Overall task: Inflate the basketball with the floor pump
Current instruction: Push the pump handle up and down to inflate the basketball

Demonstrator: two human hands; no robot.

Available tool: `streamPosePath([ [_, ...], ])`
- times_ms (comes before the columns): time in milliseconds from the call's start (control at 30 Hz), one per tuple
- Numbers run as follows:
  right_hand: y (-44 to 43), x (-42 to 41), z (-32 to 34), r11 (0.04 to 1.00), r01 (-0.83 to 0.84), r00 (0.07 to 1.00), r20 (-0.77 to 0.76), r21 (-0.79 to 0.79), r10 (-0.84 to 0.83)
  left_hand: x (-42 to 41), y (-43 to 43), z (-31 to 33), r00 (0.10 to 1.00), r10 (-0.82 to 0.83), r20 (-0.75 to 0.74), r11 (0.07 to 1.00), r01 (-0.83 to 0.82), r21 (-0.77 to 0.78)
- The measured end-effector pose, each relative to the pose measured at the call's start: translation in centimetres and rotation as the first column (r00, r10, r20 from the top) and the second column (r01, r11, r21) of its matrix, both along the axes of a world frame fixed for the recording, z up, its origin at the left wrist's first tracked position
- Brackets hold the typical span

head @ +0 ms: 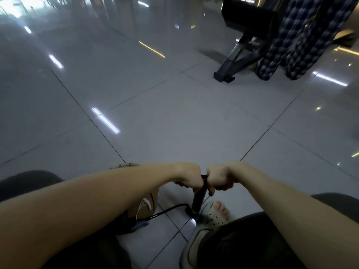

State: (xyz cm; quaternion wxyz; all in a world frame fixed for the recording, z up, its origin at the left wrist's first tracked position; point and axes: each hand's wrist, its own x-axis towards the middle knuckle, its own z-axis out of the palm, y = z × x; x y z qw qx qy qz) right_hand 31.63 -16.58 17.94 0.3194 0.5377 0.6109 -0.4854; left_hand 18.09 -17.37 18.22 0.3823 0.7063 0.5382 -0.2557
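At floor level | floor pump [197, 200] handle gripped by left hand [189, 176] and right hand [219, 180] | hose [169, 208] run towards basketball [145, 211] | inflation judged underway, fullness hidden

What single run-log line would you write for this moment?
stage: pumping | left hand: grips pump handle | right hand: grips pump handle | hose: leads left to basketball | sandalled foot: by pump base

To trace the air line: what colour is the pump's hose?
Black, seen in the head view: the hose curves left from the floor pump's base.
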Motion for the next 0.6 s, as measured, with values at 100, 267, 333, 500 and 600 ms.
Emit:
streamPosePath([
  [100,0.2,-0.5,3.6,1.0,0.001,0.999,0.041,-0.013,0.0,-0.3,0.3,3.7,1.0,0.006,-0.022,0.997,-0.007,-0.079],
  [267,3.9,-2.4,14.1,1.0,0.007,0.999,0.043,0.029,-0.008,-3.0,4.0,13.9,0.996,0.064,0.064,0.988,-0.054,-0.145],
  [333,5.2,-2.7,17.5,0.999,0.011,1.0,0.004,0.048,-0.011,-3.9,5.3,17.0,0.993,0.074,0.09,0.988,-0.061,-0.139],
  [500,5.4,-2.4,13.1,0.999,-0.009,1.0,0.023,0.044,0.008,-3.7,5.8,12.4,0.995,0.076,0.062,0.975,-0.061,-0.214],
  [600,4.9,-1.2,7.2,1.0,-0.023,1.0,0.02,0.012,0.023,-2.4,5.0,7.1,0.993,0.086,0.086,0.982,-0.07,-0.178],
])
